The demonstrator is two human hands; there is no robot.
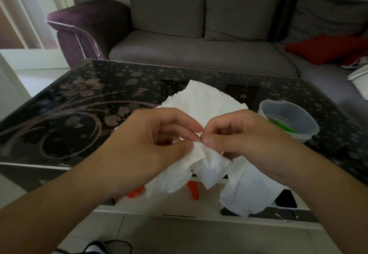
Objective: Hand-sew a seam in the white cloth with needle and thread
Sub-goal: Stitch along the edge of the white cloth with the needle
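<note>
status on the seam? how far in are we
Early to mid, hard to tell. Done: a loose thread end hangs from the white cloth, so some thread seems already through. In hand: left hand pinches the cloth edge, right hand pinches at the same spot, probably the needle, too small to confirm. Left: no finished stitch line visible; most of the cloth lies unsewn on the table.

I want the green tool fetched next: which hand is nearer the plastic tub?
Right. The right hand is just left of the plastic tub; the left hand lies farther left, beyond it.
</note>
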